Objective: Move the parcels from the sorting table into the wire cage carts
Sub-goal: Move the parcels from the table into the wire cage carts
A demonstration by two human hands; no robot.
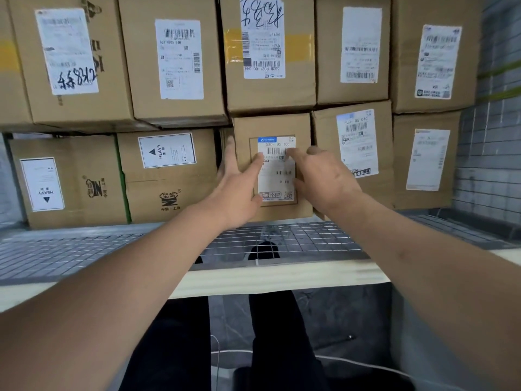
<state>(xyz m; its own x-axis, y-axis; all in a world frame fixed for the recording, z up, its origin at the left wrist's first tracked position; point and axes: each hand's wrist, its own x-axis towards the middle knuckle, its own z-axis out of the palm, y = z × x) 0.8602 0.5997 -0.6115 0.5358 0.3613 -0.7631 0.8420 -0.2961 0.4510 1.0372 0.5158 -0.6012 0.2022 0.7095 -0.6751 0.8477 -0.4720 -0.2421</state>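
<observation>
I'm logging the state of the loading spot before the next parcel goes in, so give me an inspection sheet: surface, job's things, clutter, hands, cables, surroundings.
Surface: wire mesh floor of the cage, pale wooden edge in front.
Job's things: small labelled parcel standing on the mesh among stacked cartons; two cartons to its left marked HEAVY.
Clutter: nothing seen.
Hands: left hand flat against the parcel's left side and front; right hand with fingers on its label, neither gripping.
Cables: thin white cable across the floor below.
Surroundings: wire cage wall on the right, dark floor underneath.
</observation>
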